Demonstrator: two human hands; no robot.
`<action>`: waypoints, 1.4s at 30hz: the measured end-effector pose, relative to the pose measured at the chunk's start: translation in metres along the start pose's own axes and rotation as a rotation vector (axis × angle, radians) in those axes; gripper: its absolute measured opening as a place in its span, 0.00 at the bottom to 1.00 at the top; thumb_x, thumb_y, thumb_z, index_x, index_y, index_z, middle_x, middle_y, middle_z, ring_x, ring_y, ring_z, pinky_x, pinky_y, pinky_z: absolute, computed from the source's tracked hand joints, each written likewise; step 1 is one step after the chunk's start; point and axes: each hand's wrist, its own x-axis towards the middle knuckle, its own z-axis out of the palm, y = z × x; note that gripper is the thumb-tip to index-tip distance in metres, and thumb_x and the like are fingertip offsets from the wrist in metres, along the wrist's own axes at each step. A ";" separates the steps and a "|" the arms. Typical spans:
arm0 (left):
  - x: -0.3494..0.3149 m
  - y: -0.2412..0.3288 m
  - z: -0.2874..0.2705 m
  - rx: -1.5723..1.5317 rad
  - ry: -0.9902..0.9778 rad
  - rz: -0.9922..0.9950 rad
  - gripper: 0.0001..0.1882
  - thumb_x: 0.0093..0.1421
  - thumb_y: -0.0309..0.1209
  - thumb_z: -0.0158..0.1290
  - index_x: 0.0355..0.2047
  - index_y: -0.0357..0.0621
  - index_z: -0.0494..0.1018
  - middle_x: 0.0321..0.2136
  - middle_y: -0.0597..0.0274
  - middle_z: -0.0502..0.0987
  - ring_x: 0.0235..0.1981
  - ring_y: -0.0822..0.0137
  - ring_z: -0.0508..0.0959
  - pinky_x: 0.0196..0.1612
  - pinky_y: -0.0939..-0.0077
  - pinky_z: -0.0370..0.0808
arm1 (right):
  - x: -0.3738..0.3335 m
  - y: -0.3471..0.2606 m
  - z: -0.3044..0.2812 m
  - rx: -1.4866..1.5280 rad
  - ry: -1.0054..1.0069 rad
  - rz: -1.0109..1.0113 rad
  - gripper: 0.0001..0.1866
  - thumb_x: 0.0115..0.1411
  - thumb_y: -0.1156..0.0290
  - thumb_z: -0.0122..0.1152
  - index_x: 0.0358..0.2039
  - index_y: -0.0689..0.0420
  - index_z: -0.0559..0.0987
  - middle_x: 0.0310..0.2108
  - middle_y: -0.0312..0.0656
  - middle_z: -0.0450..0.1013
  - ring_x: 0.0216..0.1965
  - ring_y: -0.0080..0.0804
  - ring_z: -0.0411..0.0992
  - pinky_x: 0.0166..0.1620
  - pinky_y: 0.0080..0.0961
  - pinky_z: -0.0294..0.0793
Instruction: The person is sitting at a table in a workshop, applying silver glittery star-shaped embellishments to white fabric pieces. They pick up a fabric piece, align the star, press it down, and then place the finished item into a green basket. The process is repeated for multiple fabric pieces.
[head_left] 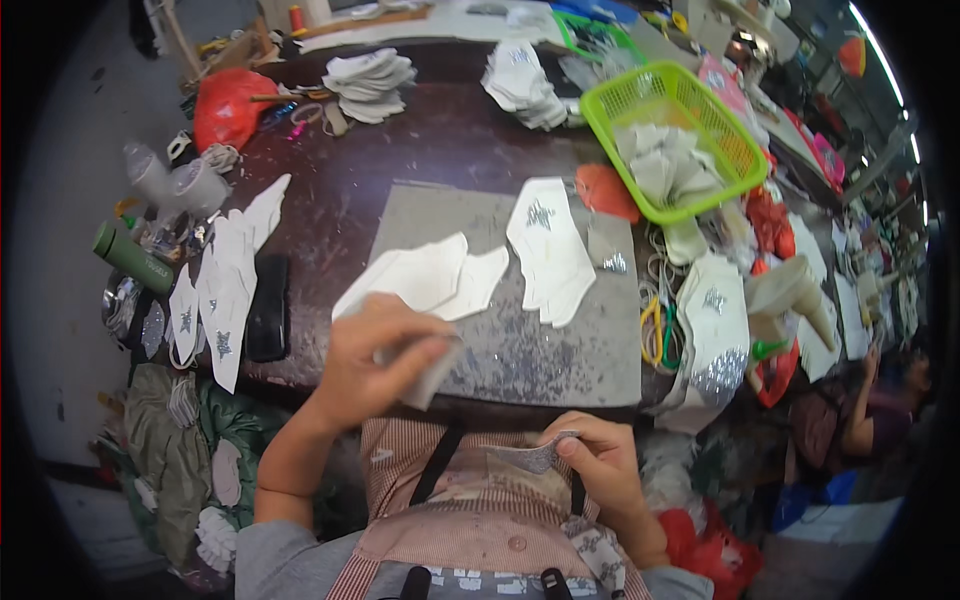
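My left hand (pixel 375 350) is raised over the near edge of the grey work board (pixel 590 360), its fingers closed on a small pale cut piece (pixel 437 375), slightly blurred. Lower and to the right, in front of my apron, my right hand (pixel 600 455) pinches a silver glitter piece (pixel 540 457) between thumb and fingers. Just beyond my left hand, overlapping white cut pieces (pixel 415 270) lie on the board. Right of them is a small stack of white pieces (pixel 548 250) with a silver star on top.
A green basket (pixel 597 120) of white pieces stands at the back right. Scissors (pixel 655 330) and a glitter-ended stack (pixel 715 310) lie on the right. On the left are a dark phone-like slab (pixel 268 305), a green bottle (pixel 130 258) and more star pieces (pixel 232 270). Another person (pixel 860 420) is far right.
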 end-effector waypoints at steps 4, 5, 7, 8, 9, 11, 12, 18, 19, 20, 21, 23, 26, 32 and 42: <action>-0.018 0.023 0.026 -0.120 -0.339 -0.074 0.04 0.54 0.27 0.57 0.30 0.41 0.78 0.21 0.61 0.76 0.22 0.68 0.72 0.37 0.73 0.64 | 0.000 -0.017 0.020 -0.003 0.092 0.047 0.18 0.58 0.78 0.58 0.50 0.66 0.74 0.31 0.35 0.71 0.30 0.14 0.65 0.32 0.12 0.65; -0.021 0.025 0.032 -0.145 -0.353 -0.094 0.04 0.54 0.28 0.57 0.30 0.41 0.78 0.21 0.62 0.76 0.22 0.68 0.72 0.38 0.73 0.64 | 0.000 -0.015 0.022 0.003 0.129 0.050 0.20 0.58 0.78 0.59 0.52 0.65 0.73 0.31 0.33 0.71 0.29 0.13 0.64 0.30 0.11 0.65; -0.028 0.024 0.041 -0.165 -0.367 -0.133 0.05 0.54 0.28 0.57 0.30 0.41 0.78 0.21 0.62 0.77 0.22 0.68 0.72 0.38 0.73 0.64 | 0.001 -0.011 0.022 -0.084 0.090 0.048 0.21 0.57 0.77 0.60 0.53 0.63 0.73 0.29 0.31 0.70 0.27 0.12 0.63 0.29 0.11 0.64; -0.030 0.023 0.044 -0.172 -0.370 -0.153 0.05 0.54 0.28 0.57 0.30 0.41 0.78 0.22 0.62 0.77 0.23 0.68 0.72 0.38 0.73 0.64 | 0.001 -0.009 0.022 -0.128 0.065 0.046 0.22 0.57 0.77 0.61 0.53 0.62 0.73 0.28 0.31 0.69 0.27 0.12 0.63 0.28 0.10 0.64; -0.029 0.026 0.046 -0.186 -0.379 -0.156 0.05 0.54 0.29 0.57 0.30 0.41 0.78 0.22 0.63 0.77 0.23 0.68 0.72 0.38 0.73 0.64 | -0.001 -0.002 0.023 -0.142 0.094 0.038 0.21 0.57 0.77 0.61 0.52 0.60 0.74 0.27 0.30 0.70 0.27 0.11 0.63 0.28 0.11 0.64; -0.031 0.026 0.050 -0.174 -0.366 -0.129 0.04 0.52 0.27 0.57 0.28 0.39 0.78 0.21 0.63 0.77 0.21 0.69 0.72 0.36 0.74 0.64 | -0.002 0.003 0.023 -0.122 0.101 0.048 0.20 0.57 0.77 0.61 0.51 0.61 0.74 0.28 0.31 0.72 0.27 0.12 0.64 0.29 0.11 0.65; -0.031 0.026 0.052 -0.167 -0.358 -0.117 0.04 0.52 0.26 0.58 0.27 0.38 0.77 0.20 0.63 0.77 0.20 0.70 0.71 0.35 0.74 0.64 | -0.003 0.004 0.023 -0.112 0.103 0.053 0.19 0.57 0.77 0.61 0.51 0.62 0.75 0.29 0.32 0.73 0.27 0.12 0.65 0.29 0.11 0.65; -0.034 0.029 0.053 -0.187 -0.348 -0.119 0.04 0.52 0.26 0.58 0.27 0.39 0.77 0.20 0.63 0.76 0.20 0.70 0.72 0.35 0.74 0.64 | -0.004 0.000 0.025 -0.069 0.135 0.131 0.16 0.58 0.77 0.60 0.48 0.64 0.76 0.36 0.37 0.76 0.31 0.12 0.68 0.32 0.11 0.67; -0.035 0.030 0.052 -0.180 -0.357 -0.135 0.04 0.52 0.27 0.58 0.28 0.40 0.78 0.20 0.63 0.76 0.21 0.69 0.72 0.36 0.73 0.64 | -0.004 -0.002 0.025 -0.064 0.129 0.125 0.16 0.58 0.77 0.59 0.48 0.64 0.76 0.36 0.37 0.76 0.31 0.13 0.68 0.32 0.11 0.67; -0.035 0.031 0.051 -0.174 -0.366 -0.151 0.05 0.53 0.29 0.57 0.28 0.41 0.78 0.20 0.63 0.76 0.22 0.69 0.73 0.37 0.73 0.64 | -0.004 -0.004 0.025 -0.058 0.124 0.119 0.15 0.59 0.78 0.59 0.48 0.64 0.76 0.36 0.37 0.76 0.32 0.13 0.68 0.33 0.11 0.68; -0.036 0.032 0.050 -0.169 -0.375 -0.166 0.05 0.54 0.30 0.57 0.29 0.42 0.78 0.20 0.63 0.77 0.22 0.68 0.73 0.38 0.72 0.64 | -0.004 -0.005 0.026 -0.053 0.120 0.113 0.15 0.59 0.78 0.59 0.47 0.64 0.76 0.37 0.37 0.76 0.32 0.13 0.69 0.33 0.11 0.68; -0.036 0.031 0.051 -0.161 -0.375 -0.141 0.05 0.54 0.30 0.57 0.29 0.42 0.78 0.20 0.63 0.76 0.22 0.68 0.73 0.38 0.72 0.64 | -0.004 -0.005 0.027 0.009 0.135 0.125 0.14 0.59 0.78 0.58 0.47 0.65 0.76 0.37 0.37 0.76 0.33 0.13 0.69 0.34 0.11 0.68; -0.037 0.030 0.051 -0.173 -0.359 -0.115 0.04 0.54 0.29 0.58 0.29 0.42 0.78 0.19 0.64 0.75 0.22 0.69 0.73 0.38 0.72 0.64 | -0.004 -0.007 0.027 0.030 0.131 0.145 0.14 0.60 0.79 0.58 0.47 0.65 0.76 0.37 0.37 0.76 0.34 0.14 0.69 0.35 0.11 0.68; -0.041 0.035 0.049 -0.166 -0.346 -0.074 0.04 0.52 0.27 0.59 0.29 0.42 0.78 0.18 0.66 0.73 0.21 0.70 0.72 0.36 0.72 0.64 | -0.005 -0.009 0.028 0.029 0.116 0.159 0.14 0.59 0.78 0.58 0.46 0.65 0.76 0.36 0.37 0.75 0.34 0.15 0.70 0.36 0.12 0.68; -0.005 0.052 0.031 0.334 -0.588 0.535 0.11 0.47 0.29 0.57 0.33 0.45 0.74 0.30 0.69 0.73 0.32 0.68 0.73 0.46 0.62 0.66 | -0.005 -0.007 0.006 0.074 -0.111 0.091 0.08 0.58 0.79 0.57 0.39 0.67 0.74 0.36 0.40 0.73 0.39 0.20 0.69 0.42 0.17 0.69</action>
